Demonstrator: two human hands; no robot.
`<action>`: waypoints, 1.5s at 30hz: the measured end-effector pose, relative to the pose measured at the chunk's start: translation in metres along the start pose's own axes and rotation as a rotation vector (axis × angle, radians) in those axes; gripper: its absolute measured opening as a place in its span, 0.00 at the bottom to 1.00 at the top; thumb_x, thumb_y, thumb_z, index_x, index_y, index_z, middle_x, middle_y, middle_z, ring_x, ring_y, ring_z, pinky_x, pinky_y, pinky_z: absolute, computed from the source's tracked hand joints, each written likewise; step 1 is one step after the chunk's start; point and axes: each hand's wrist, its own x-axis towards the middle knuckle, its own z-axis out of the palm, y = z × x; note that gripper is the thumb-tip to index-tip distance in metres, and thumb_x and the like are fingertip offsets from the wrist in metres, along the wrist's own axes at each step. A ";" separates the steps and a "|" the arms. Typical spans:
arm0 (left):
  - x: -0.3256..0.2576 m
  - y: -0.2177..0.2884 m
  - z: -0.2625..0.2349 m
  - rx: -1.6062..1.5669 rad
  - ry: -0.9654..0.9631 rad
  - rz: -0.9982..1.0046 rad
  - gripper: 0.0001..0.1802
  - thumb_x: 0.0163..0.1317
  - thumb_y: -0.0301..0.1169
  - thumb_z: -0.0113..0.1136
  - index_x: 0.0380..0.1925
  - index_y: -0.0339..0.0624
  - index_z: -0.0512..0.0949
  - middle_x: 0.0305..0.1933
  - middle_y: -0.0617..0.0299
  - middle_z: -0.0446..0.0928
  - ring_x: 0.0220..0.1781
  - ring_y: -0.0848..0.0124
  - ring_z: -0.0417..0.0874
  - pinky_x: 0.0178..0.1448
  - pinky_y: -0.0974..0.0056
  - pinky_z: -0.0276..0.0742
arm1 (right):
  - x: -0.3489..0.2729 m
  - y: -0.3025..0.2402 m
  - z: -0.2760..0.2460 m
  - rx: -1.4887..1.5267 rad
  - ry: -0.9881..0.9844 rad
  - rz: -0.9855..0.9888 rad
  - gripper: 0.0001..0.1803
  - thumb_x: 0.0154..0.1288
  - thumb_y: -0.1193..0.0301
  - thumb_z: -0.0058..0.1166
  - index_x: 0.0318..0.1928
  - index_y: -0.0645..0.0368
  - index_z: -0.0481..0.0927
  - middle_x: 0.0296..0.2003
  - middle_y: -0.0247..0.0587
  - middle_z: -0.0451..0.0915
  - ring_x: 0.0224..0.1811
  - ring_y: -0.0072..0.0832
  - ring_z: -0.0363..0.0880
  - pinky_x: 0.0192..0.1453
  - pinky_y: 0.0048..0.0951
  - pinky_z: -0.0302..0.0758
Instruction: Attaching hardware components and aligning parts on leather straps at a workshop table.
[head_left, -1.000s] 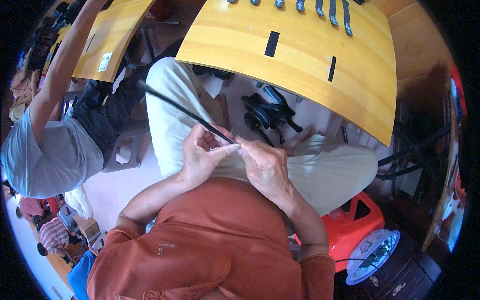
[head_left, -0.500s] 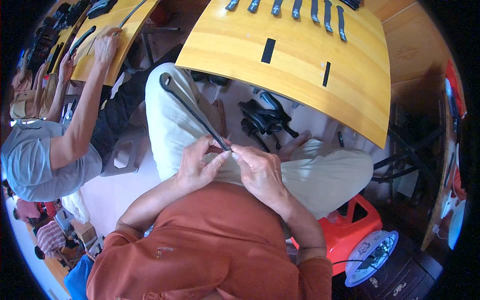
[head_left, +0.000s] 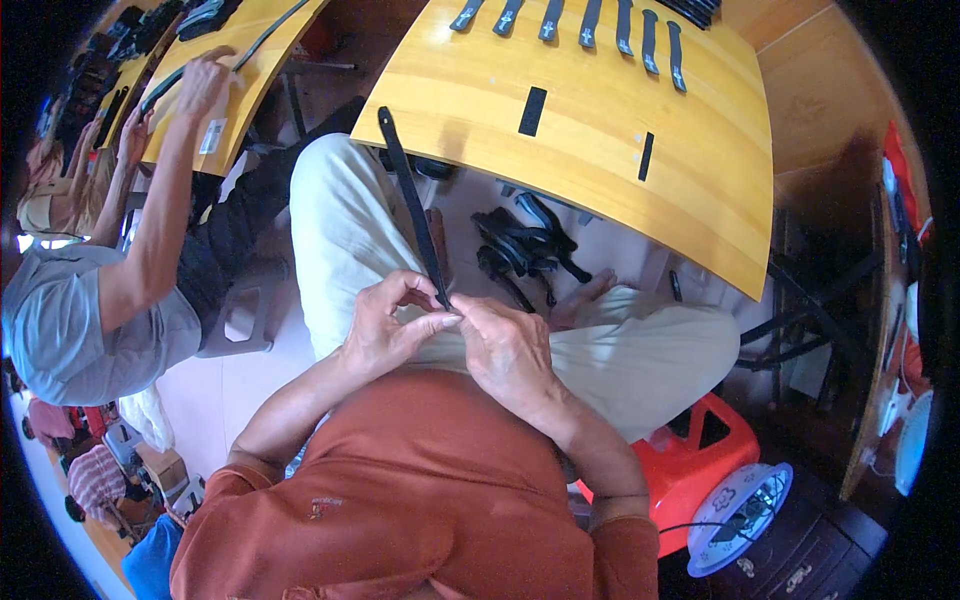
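A long black strap (head_left: 412, 205) stands up from my lap, its free end reaching toward the yellow wooden table (head_left: 600, 150). My left hand (head_left: 385, 325) pinches the strap's lower end between thumb and fingers. My right hand (head_left: 508, 348) meets it there, its fingers closed on the same end. Both hands rest over my cream trousers (head_left: 340, 230), above my orange shirt.
Several black straps (head_left: 590, 22) lie in a row at the table's far edge. A heap of black straps (head_left: 525, 245) lies on the floor by my foot. A person in grey (head_left: 90, 320) sits at my left, reaching to another table. A red stool (head_left: 690, 465) is beneath me.
The strap has swung from leaning left to nearly upright toward the table. The neighbour's arm has come down onto the other table. My hands stay on the strap's end.
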 end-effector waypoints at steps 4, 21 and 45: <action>0.003 0.001 -0.005 0.067 -0.009 -0.047 0.16 0.58 0.30 0.72 0.41 0.35 0.76 0.34 0.55 0.83 0.37 0.69 0.87 0.42 0.65 0.83 | 0.000 0.001 0.001 0.032 0.012 -0.011 0.12 0.61 0.78 0.54 0.46 0.63 0.82 0.34 0.51 0.84 0.31 0.47 0.84 0.33 0.44 0.79; 0.006 0.007 0.010 0.316 0.141 0.164 0.21 0.58 0.20 0.64 0.47 0.35 0.65 0.38 0.49 0.83 0.35 0.58 0.88 0.37 0.60 0.83 | 0.006 -0.017 0.008 -0.327 -0.070 0.034 0.14 0.61 0.76 0.55 0.48 0.59 0.81 0.30 0.43 0.80 0.28 0.43 0.83 0.28 0.46 0.78; 0.007 0.017 -0.005 -0.273 -0.249 -0.182 0.09 0.72 0.28 0.54 0.46 0.36 0.80 0.37 0.54 0.85 0.40 0.67 0.88 0.43 0.66 0.83 | 0.018 -0.001 -0.054 -0.264 -0.214 -0.349 0.11 0.59 0.76 0.53 0.43 0.57 0.81 0.31 0.37 0.76 0.34 0.35 0.80 0.38 0.38 0.78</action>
